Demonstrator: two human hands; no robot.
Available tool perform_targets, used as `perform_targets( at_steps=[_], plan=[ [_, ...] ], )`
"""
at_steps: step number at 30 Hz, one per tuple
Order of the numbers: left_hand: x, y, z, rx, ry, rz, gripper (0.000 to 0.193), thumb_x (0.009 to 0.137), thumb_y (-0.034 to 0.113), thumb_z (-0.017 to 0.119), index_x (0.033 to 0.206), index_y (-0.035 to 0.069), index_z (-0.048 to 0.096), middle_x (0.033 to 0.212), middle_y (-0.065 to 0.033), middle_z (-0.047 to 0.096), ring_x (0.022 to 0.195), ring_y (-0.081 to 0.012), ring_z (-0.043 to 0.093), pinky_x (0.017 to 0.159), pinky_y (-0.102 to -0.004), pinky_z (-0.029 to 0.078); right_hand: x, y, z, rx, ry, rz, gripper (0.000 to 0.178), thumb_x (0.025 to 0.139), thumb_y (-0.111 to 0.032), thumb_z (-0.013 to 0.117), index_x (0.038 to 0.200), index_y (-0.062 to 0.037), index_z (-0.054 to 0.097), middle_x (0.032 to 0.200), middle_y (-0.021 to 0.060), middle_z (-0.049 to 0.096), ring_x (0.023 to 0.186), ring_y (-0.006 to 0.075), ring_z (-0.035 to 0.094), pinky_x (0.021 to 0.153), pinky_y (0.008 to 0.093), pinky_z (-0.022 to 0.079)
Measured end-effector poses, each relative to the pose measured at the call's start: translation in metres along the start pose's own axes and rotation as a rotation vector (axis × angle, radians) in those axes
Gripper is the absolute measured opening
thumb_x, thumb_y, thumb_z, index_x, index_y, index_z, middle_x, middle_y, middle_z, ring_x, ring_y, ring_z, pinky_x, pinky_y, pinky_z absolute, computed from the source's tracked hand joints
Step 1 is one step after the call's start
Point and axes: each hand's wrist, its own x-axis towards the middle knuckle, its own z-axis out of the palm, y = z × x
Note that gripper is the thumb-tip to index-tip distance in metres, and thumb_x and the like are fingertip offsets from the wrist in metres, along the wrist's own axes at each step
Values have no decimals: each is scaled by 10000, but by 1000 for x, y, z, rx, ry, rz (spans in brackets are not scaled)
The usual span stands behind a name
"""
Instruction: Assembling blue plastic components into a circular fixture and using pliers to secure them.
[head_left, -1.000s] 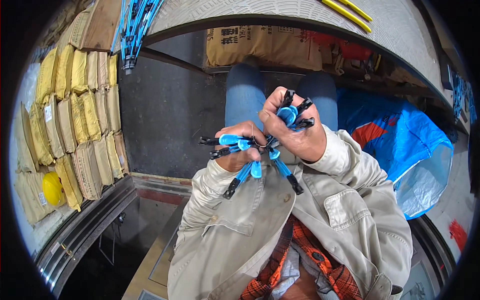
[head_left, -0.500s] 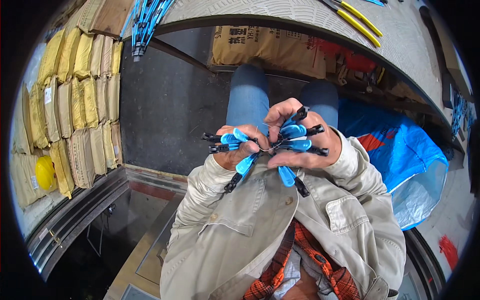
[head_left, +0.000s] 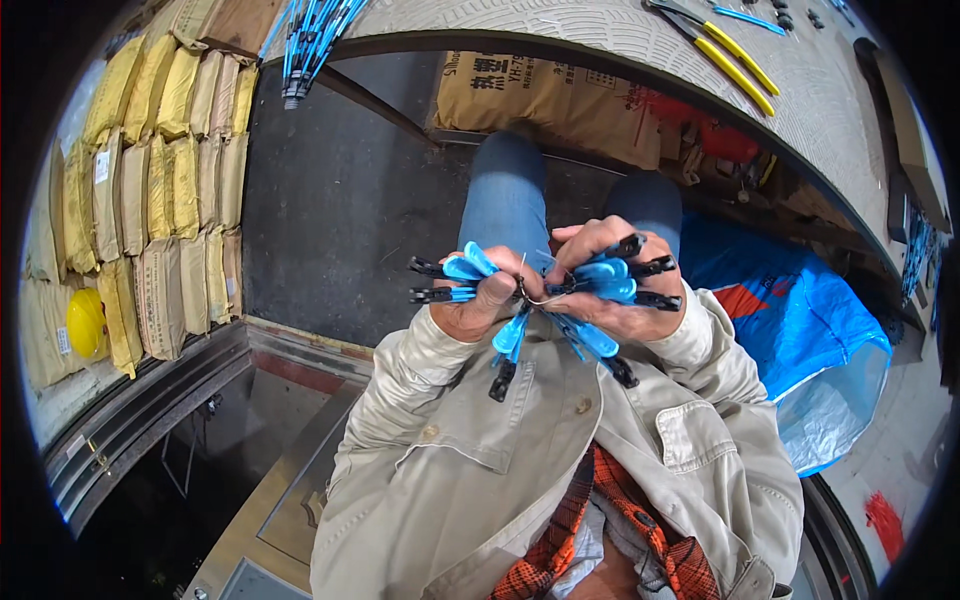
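Observation:
Over my lap, both hands work on several blue clothes pegs (head_left: 598,338) with black ends, joined at a thin curved metal wire (head_left: 545,300). My left hand (head_left: 472,315) is closed, thumb on top, around the left-hand pegs; their black ends stick out past its outer side. Opposite it, my right hand (head_left: 640,318) curls around a tighter bunch, with black ends fanned toward its wrist. Between the hands two groups of pegs hang down toward my jacket. A thin tip of wire stands up beside the left thumb. Where the wire passes through the pegs is partly hidden by fingers.
Ahead curves a grey patterned worktop (head_left: 600,25) carrying yellow-handled pliers (head_left: 735,65) and a bundle of blue-black pieces (head_left: 310,45). Stacked paper sacks (head_left: 150,200) and a yellow helmet (head_left: 87,323) are at left. A blue plastic sack (head_left: 800,320) lies to the right.
The right-hand pegs have drawn into a closer bunch. The lower hanging pegs have swung a little to the right. Both hands keep their hold, and the whole view has shifted slightly.

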Motion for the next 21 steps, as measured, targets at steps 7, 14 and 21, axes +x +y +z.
perform_targets(
  at_steps=[7,14,21],
  plan=[
    [-6,-19,3,71,24,66,345,881,296,547,713,3,612,648,-82,589,525,-124,463,509,-241,391,5,-5,6,-47,-32,-69,191,641,-28,748,764,-47,603,707,29,619,632,163,582,818,365,471],
    [-4,-5,10,42,79,53,324,859,289,575,691,14,607,608,-66,562,509,-117,447,496,-238,380,1,-1,5,14,13,-49,191,637,-18,743,763,-43,601,679,30,616,611,164,566,791,366,481],
    [4,17,5,234,-86,188,280,808,255,631,655,24,584,613,-61,551,503,-135,446,507,-249,383,15,-10,2,65,25,-61,163,634,5,715,740,-39,599,667,45,607,595,171,549,751,369,488]
  ],
)
